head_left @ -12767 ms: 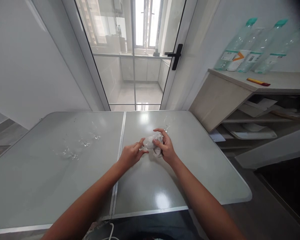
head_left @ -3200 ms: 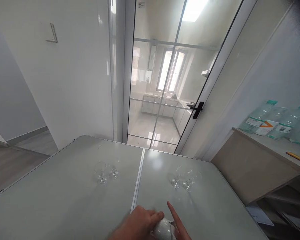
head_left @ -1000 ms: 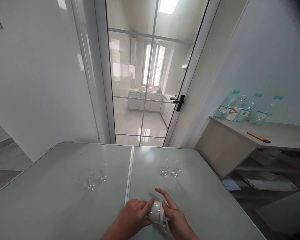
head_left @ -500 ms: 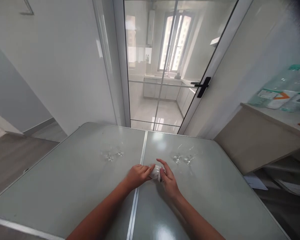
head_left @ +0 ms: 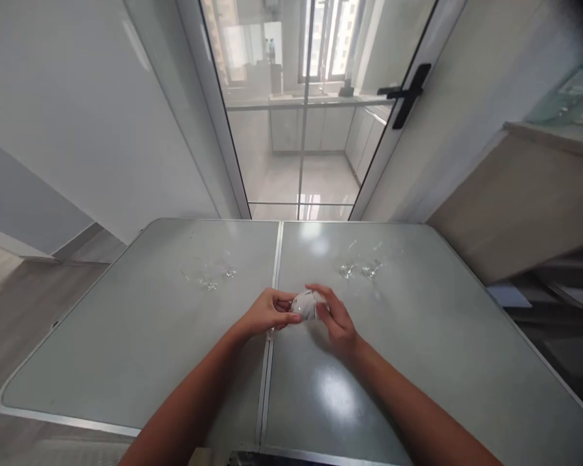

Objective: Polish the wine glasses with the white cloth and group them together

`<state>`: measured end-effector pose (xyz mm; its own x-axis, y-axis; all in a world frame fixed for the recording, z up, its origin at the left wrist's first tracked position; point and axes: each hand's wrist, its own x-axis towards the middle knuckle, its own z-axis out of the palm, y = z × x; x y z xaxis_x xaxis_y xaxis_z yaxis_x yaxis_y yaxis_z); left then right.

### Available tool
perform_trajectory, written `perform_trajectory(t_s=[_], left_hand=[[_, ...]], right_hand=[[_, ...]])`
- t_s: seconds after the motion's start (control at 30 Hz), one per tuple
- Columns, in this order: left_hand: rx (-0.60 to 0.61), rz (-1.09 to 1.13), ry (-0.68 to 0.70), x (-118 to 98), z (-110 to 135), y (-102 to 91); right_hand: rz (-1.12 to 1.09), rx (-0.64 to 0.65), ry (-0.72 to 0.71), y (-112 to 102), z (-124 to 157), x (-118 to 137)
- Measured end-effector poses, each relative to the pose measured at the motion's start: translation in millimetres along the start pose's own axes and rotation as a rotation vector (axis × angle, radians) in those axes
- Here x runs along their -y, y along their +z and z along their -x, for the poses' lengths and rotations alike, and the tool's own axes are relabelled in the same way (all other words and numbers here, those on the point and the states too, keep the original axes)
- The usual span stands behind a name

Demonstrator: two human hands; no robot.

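A white cloth bundle is pinched between the fingers of the left hand and those of the right hand. Both sets of fingers are curled closed upon it, and the right forefinger is arched over its top. Something clear and glassy is glimpsed inside the cloth, but its shape cannot be made out. The bundle is held just above the table, slightly to the right of the metal seam by which the grey top is divided. The left hand is placed across the seam, the right hand wholly to its right. Well to the left of the seam, and farther from the person, a pair of small clear glasses is stood. A second pair is set at a like depth to the right of the seam. Beyond the seam's far end a glass door is seen, with its black handle off to the right.
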<state>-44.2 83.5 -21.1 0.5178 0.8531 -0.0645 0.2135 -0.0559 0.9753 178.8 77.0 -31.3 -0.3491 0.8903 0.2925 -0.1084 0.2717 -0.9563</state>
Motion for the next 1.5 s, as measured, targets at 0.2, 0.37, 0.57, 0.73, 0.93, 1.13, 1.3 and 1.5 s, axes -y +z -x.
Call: perform_trajectory(t_s=[0.2, 0.37, 0.57, 0.73, 0.93, 1.13, 1.3, 1.5], left_hand=[[-0.48, -0.893, 0.469, 18, -3, 29.2], [-0.504, -0.538, 0.306, 24, -11, 30.9], [-0.139, 0.272, -0.053, 16, -12, 41.8], [-0.57, -0.373, 0.32, 23, -8, 41.9], [-0.573, -0.637, 0.398, 25, -7, 37.7], [-0.329, 0.152, -0.059, 8, -10, 53.6], [0.05, 0.531, -0.21, 4, -10, 40.5], [-0.185, 0.455, 0.08, 20, -12, 44.3]], right_hand=[[-0.419, -0.238, 0.293, 0, -12, -16], [-0.388, -0.222, 0.259, -6, -13, -17], [-0.172, -0.028, 0.03, -25, -6, 3], [-0.154, -0.099, 0.075, -17, -9, 1], [-0.353, -0.152, 0.281, -11, -16, -1], [-0.25, -0.027, 0.181, -26, -11, 14], [0.189, -0.097, -0.183, -30, -2, 2], [0.301, -0.434, -0.361, -12, 10, -8]])
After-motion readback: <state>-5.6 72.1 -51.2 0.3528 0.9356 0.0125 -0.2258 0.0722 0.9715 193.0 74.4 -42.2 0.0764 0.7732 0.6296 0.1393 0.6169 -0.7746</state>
